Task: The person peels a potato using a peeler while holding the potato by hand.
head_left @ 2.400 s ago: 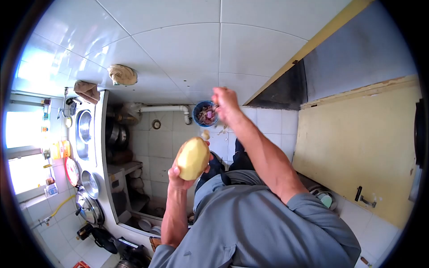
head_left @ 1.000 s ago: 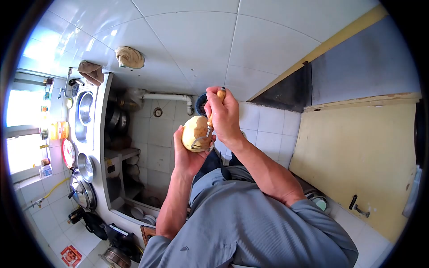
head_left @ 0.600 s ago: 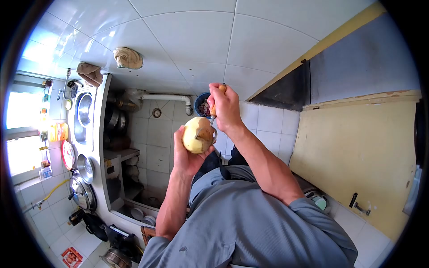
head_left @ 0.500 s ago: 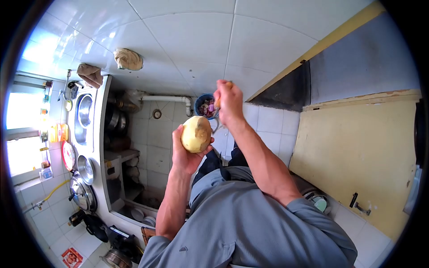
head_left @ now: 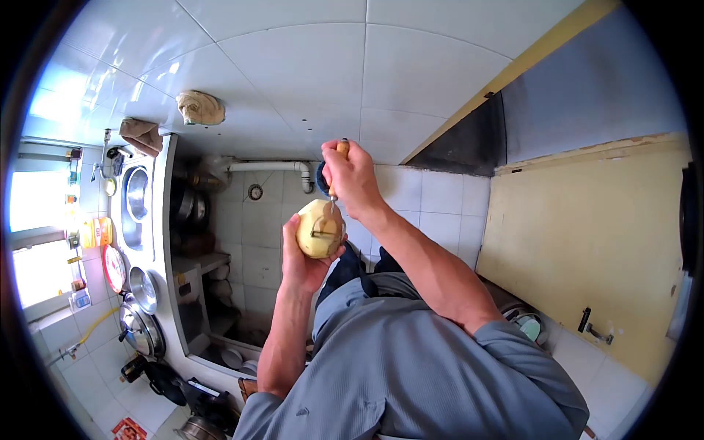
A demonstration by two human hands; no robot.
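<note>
A large, pale yellow peeled potato rests in my left hand, whose fingers wrap round it from below and the side. My right hand is closed on the wooden handle of a peeler. The peeler's metal head lies against the face of the potato. Behind my right hand a blue bin on the floor is mostly hidden.
A white drain pipe runs along the wall's foot. On the left, the counter holds a sink, a metal bowl and a lidded pan. A yellow door stands at the right.
The peeler has come back from beside the bin onto the potato. My right hand has moved left and slightly down, and the view has shifted a little. Less of the bin shows now.
</note>
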